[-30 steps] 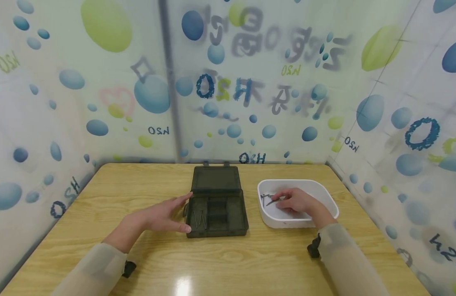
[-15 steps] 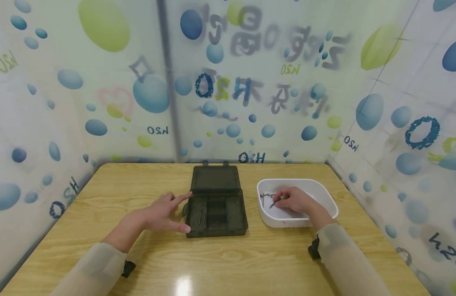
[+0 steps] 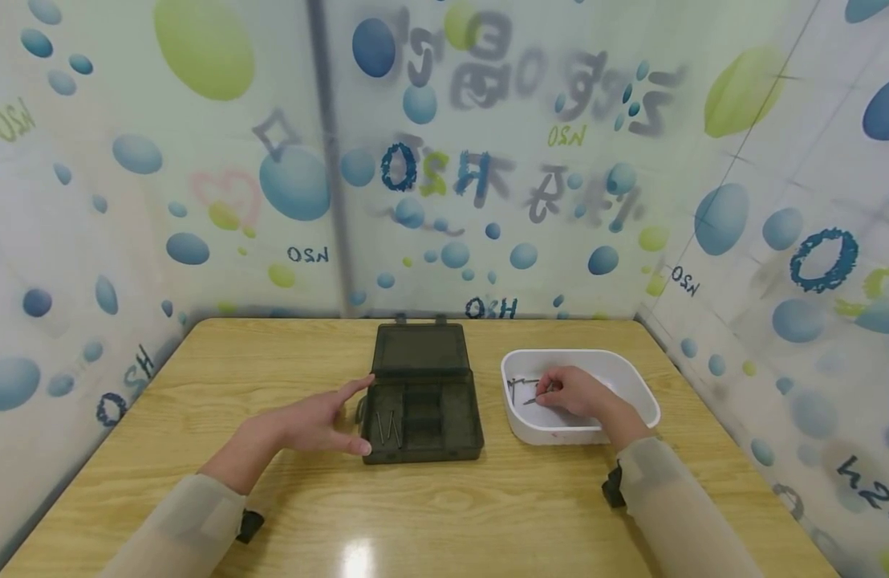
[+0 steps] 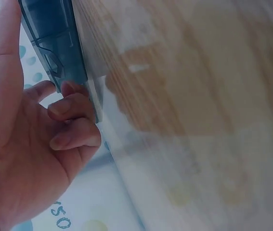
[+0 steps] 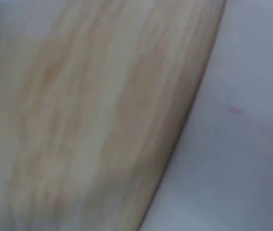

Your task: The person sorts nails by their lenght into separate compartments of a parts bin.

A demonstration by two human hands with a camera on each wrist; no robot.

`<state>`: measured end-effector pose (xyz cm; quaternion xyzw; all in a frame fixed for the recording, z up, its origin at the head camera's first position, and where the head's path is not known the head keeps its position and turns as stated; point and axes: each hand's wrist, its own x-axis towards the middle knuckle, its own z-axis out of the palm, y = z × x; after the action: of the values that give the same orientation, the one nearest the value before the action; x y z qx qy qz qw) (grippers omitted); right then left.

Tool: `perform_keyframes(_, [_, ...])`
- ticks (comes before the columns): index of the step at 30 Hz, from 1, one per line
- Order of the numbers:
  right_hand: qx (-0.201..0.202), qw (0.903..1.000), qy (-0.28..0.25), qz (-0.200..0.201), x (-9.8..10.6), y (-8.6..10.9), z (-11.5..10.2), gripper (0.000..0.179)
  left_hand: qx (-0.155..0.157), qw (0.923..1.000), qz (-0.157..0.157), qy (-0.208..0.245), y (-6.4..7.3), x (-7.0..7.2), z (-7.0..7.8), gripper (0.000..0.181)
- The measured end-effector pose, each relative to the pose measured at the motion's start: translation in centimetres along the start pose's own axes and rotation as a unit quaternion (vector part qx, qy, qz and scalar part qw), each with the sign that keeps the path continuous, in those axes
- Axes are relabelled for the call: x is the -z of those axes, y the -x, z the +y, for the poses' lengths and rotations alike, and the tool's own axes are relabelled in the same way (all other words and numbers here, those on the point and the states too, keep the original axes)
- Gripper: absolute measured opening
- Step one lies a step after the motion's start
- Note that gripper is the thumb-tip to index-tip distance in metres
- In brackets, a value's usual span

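Right hand (image 3: 578, 391): pinches one rod (image 3: 530, 400) inside the tub (image 3: 560, 437), probably to lift it
Rod: bare end points left, toward the case (image 3: 460, 417); long axis looks almost level
Left hand (image 3: 314, 421): spread, not clasping, thumb and index along case's left side, likely steadying it
Case: open, probably for access

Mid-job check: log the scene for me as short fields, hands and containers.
Left hand: touching left side of the dark box
Right hand: in the white tub, pinching a thin metal piece
Box lid: open
Box contents: slender metal pieces in left compartment
Tub position: right of the box
Tub contents: loose metal pieces near its left end
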<state>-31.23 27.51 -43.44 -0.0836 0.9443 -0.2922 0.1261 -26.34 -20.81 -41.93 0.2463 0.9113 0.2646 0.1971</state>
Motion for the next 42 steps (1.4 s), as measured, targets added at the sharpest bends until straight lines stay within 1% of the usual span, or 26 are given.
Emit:
perform_keyframes(5, [0.007,0.9999,0.001,-0.008,0.1,-0.1,-0.2,0.008,0.005,0.9997,-0.013,0.021,0.0,0.1,-0.1,0.122])
perform_keyframes(9, [0.020,0.9997,0.010,-0.010,0.1,-0.2,-0.2,0.009,0.001,0.9987,-0.021,0.046,0.1,0.1,-0.1,0.121])
perform_keyframes(11, [0.028,0.9995,0.012,-0.011,0.0,-0.2,-0.1,0.009,0.001,0.9983,-0.024,0.052,0.2,0.1,-0.1,0.121])
perform_keyframes(13, [0.027,0.9995,0.013,-0.011,0.0,-0.3,-0.1,0.009,0.003,0.9980,-0.028,0.057,0.2,0.1,-0.2,0.120])
perform_keyframes(23, [0.036,0.9993,0.009,-0.007,0.0,-0.4,0.1,0.009,0.006,0.9980,-0.030,0.056,0.2,-0.1,-0.6,0.120])
perform_keyframes(27, [0.029,0.9996,0.000,0.003,0.3,-0.2,-0.1,0.008,0.008,0.9980,-0.030,0.055,0.2,-0.2,-0.5,0.120])
perform_keyframes(32, [0.039,0.9985,-0.035,0.013,1.0,0.2,-0.5,0.011,0.010,0.9980,-0.032,0.053,0.2,-0.2,-0.3,0.120])
perform_keyframes(34, [0.044,0.9974,-0.055,0.014,1.2,0.3,-0.7,0.012,0.011,0.9980,-0.032,0.054,0.2,-0.2,-0.3,0.121])
perform_keyframes(36, [0.040,0.9959,-0.080,0.014,1.3,0.4,-0.9,0.013,0.010,0.9979,-0.034,0.054,0.1,-0.2,-0.4,0.121])
perform_keyframes(42, [0.036,0.9876,-0.152,0.020,1.3,0.9,-2.1,0.030,0.008,0.9977,-0.034,0.058,0.0,-0.1,-0.4,0.120])
